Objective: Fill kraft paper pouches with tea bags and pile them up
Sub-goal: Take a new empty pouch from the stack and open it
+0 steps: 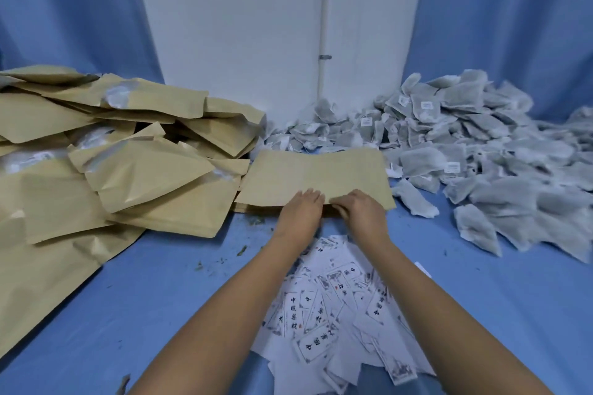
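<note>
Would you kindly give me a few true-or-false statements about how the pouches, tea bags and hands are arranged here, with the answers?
1. Both hands are at the near edge of the flat kraft pouch stack. True: the left hand and right hand meet there.
2. The tea bags are heaped to the person's left. False: the tea bag heap lies on the right.
3. The filled pouch pile sits on the left. True.
4. The printed paper labels lie beyond the flat pouches, by the wall. False: they lie nearer the person, under the forearms.
5. The table covering is red. False: the cloth is blue.
</note>
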